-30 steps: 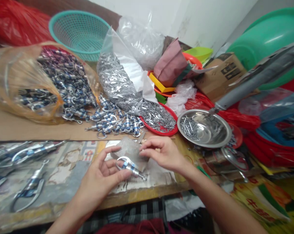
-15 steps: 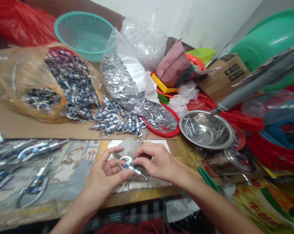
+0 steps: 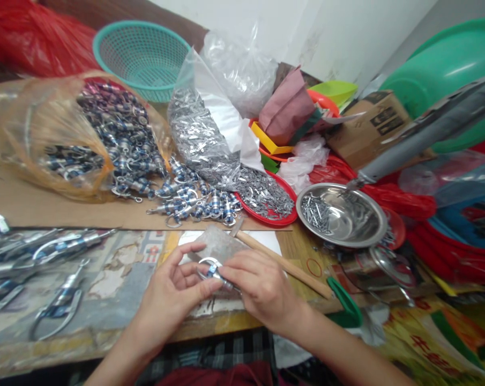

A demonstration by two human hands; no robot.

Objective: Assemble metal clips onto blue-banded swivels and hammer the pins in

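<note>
My left hand (image 3: 173,289) pinches a silver-and-blue metal clasp (image 3: 210,267) with a curved hook between thumb and fingers. On the clasp's right end my right hand (image 3: 266,287) has its fingers closed, hiding most of that end. Just beyond and below the hands lies a grey metal block (image 3: 216,240) on white paper (image 3: 271,242). A hammer (image 3: 286,262) with a wooden handle rests behind my right hand, its head beside the block. More such clasps (image 3: 63,292) lie on the table to the left.
Behind stand an orange-tinted bag (image 3: 29,145) of clasps, a loose clasp pile (image 3: 194,203) and a red plate (image 3: 280,220) of small metal pieces. At right are a steel bowl (image 3: 358,220) with pins, a grey pole-like tool (image 3: 419,128) above it and a green plastic object (image 3: 344,305).
My right hand has shifted slightly right and down and turned over the clasp's end, uncovering the hammer's handle. My left hand keeps its pinch in nearly the same place.
</note>
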